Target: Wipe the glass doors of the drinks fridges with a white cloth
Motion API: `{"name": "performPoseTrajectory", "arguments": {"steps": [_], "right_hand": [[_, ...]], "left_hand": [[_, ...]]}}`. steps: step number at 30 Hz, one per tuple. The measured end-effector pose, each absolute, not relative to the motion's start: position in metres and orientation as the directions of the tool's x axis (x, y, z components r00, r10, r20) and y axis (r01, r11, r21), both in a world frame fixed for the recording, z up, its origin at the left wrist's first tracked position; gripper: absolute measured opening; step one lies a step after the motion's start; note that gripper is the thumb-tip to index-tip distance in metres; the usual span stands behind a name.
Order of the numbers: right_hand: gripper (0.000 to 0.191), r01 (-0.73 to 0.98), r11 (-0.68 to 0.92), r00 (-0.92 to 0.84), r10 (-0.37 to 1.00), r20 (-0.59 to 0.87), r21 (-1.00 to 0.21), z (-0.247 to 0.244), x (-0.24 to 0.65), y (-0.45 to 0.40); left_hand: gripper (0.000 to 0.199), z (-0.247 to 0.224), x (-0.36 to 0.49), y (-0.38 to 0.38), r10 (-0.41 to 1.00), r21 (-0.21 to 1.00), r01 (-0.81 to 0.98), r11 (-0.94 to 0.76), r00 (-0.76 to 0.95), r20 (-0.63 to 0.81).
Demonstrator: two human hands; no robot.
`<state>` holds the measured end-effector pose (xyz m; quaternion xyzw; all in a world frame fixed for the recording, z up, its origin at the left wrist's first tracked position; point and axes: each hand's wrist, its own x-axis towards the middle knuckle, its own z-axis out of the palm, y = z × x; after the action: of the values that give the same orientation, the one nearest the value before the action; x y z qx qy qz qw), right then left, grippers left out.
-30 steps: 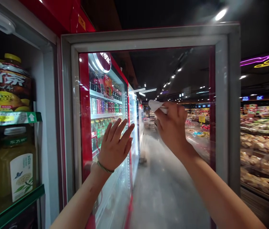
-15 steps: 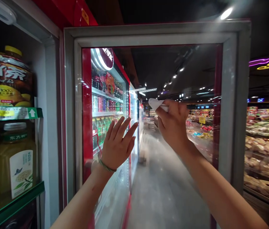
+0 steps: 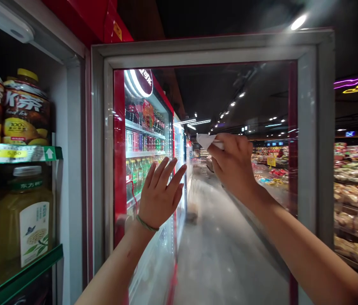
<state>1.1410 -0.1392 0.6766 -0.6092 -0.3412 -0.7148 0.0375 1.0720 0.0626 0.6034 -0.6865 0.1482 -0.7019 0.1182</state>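
A glass fridge door [image 3: 307,140] with a grey frame stands swung open before me. My left hand [image 3: 159,197], a thin green band at its wrist, is held up flat against or just short of the glass, fingers spread and holding nothing. Higher and to the right, my right hand [image 3: 234,165] is closed on a white tissue [image 3: 205,140], whose folded end sticks out to the left past the thumb. The tissue is at the pane; whether it presses on the glass I cannot tell.
On the left, the open fridge holds bottles of iced tea [image 3: 26,110] above bottles with a pale label [image 3: 34,233], on shelves with a green edge [image 3: 26,271]. Through the glass show a lit drinks cooler [image 3: 147,140] and the aisle floor [image 3: 217,254]. Packaged food [image 3: 356,199] fills shelves at right.
The view has turned slightly left, so more of the fridge shelves shows. Both hands keep nearly the same place on the door, the right still holding the tissue.
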Motion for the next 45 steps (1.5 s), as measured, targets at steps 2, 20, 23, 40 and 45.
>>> {"name": "performPoseTrajectory", "arguments": {"steps": [2,20,23,40,45], "right_hand": [[0.045,0.463,-0.734,-0.268,0.419,0.868,0.497,0.678,1.141,-0.140],[0.036,0.448,-0.674,-0.298,0.507,0.809,0.588,0.699,1.145,-0.138],[0.037,0.439,-0.716,-0.307,0.448,0.839,0.543,0.701,1.144,-0.136],[0.048,0.477,-0.637,-0.290,0.536,0.793,0.605,0.695,1.140,-0.124],[0.044,0.444,-0.663,-0.332,0.503,0.798,0.603,0.693,1.138,-0.116]], "left_hand": [[0.051,0.603,1.072,0.063,-0.366,-0.367,-0.042,-0.929,-0.029,0.930],[0.050,0.604,1.073,0.065,-0.370,-0.371,-0.028,-0.928,-0.023,0.929],[0.050,0.604,1.074,0.065,-0.372,-0.372,-0.020,-0.928,-0.038,0.928],[0.048,0.612,1.053,0.096,-0.419,-0.419,0.000,-0.908,-0.004,0.908],[0.051,0.608,1.045,0.112,-0.398,-0.397,0.025,-0.917,-0.015,0.917]]}}
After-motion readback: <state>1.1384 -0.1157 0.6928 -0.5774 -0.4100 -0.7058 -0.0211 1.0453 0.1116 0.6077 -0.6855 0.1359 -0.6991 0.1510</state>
